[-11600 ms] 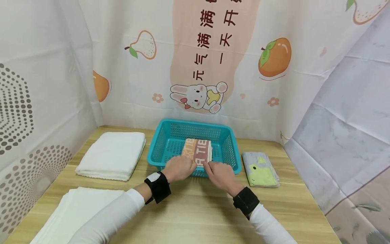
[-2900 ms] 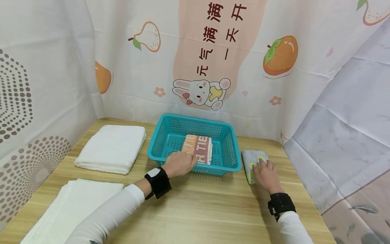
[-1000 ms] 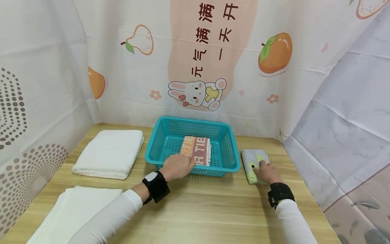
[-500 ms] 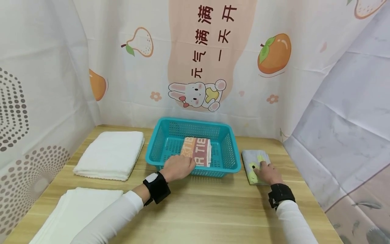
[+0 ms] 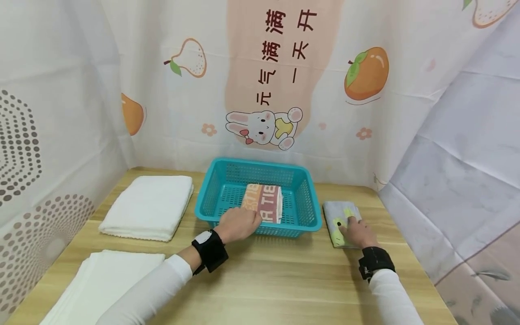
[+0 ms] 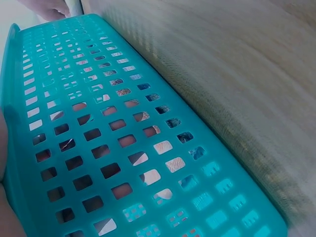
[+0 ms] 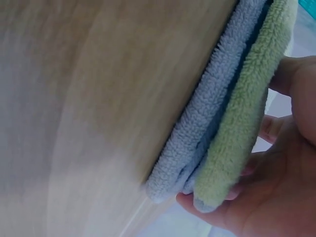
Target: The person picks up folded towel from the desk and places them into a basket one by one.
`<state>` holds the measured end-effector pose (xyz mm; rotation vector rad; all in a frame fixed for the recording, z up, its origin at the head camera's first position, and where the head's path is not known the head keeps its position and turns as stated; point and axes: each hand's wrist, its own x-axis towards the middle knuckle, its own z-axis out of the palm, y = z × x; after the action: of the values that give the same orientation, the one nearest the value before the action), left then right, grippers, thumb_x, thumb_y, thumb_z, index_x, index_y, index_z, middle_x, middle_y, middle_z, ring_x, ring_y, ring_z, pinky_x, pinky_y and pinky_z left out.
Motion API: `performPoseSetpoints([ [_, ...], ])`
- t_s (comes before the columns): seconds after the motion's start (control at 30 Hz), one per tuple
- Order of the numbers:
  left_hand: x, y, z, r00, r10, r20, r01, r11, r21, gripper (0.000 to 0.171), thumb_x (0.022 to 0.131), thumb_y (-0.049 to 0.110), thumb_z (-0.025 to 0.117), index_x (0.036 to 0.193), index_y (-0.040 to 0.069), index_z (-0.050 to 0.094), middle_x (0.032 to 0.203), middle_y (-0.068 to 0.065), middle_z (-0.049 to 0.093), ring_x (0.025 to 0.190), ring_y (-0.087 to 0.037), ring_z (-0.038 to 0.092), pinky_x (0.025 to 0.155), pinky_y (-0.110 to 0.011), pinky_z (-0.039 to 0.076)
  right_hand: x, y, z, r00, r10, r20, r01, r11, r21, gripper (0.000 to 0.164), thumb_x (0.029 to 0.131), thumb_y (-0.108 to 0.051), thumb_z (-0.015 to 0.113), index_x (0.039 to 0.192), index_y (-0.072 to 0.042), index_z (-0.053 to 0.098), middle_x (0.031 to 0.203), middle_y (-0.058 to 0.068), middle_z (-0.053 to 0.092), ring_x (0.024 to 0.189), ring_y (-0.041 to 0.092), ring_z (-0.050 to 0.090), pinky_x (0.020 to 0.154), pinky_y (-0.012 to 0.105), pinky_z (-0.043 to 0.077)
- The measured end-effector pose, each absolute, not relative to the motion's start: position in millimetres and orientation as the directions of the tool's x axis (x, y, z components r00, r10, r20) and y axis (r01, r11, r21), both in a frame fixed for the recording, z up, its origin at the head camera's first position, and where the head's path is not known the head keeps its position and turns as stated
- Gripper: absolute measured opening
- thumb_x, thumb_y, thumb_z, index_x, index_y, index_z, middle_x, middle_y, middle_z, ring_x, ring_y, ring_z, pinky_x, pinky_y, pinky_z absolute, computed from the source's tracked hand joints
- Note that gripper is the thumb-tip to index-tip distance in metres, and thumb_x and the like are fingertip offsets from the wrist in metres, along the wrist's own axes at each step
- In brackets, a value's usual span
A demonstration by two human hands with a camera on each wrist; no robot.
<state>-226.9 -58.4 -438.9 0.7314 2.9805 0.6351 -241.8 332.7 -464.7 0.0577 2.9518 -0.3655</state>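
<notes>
A teal plastic basket (image 5: 302, 174) with pierced walls stands in the middle, a folded orange and maroon lettered towel (image 5: 267, 198) inside it. My left hand (image 5: 237, 224) grips the basket's near rim over the towel's front left corner; in the left wrist view, fingers show through the holes of the wall (image 6: 118, 123). To the basket's right lies a small folded grey towel (image 5: 335, 208) with a yellow-green animal figure. My right hand (image 5: 359, 232) rests on it with loosely bent fingers. From the right wrist, its fingers touch the upper green layer (image 7: 242, 113) and the towel lies flat.
A thick folded white towel (image 5: 148, 205) is at the back left of the wooden table (image 5: 276, 280). Flat white cloths (image 5: 101, 282) lie nearer, partly under my left forearm. Printed curtains (image 5: 174, 104) hang behind and at both sides.
Both hands were at the basket's near rim in the oldest frame. My right hand has since moved right onto the grey towel and stays there; the left keeps its grip on the rim.
</notes>
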Motion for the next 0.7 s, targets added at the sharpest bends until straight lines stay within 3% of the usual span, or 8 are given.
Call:
performPoseSetpoints([
  [0.7,-227.3,-58.3,-439.6,-0.894,0.437,0.097,0.438,0.809,0.393,0.052,0.103,0.028,0.034,0.052,0.020,0.034,0.045,0.007,0.024,0.041,-0.010,0.020,0.043,-0.027,0.013,-236.6,330.4,-466.7,-0.982,0.059,-0.181,0.104,0.963,-0.250,0.063,0.103,-0.033,0.045,0.143,0.014,0.032,0.138,0.049,0.027,0.124,0.067,0.031,0.097,0.073,0.033],
])
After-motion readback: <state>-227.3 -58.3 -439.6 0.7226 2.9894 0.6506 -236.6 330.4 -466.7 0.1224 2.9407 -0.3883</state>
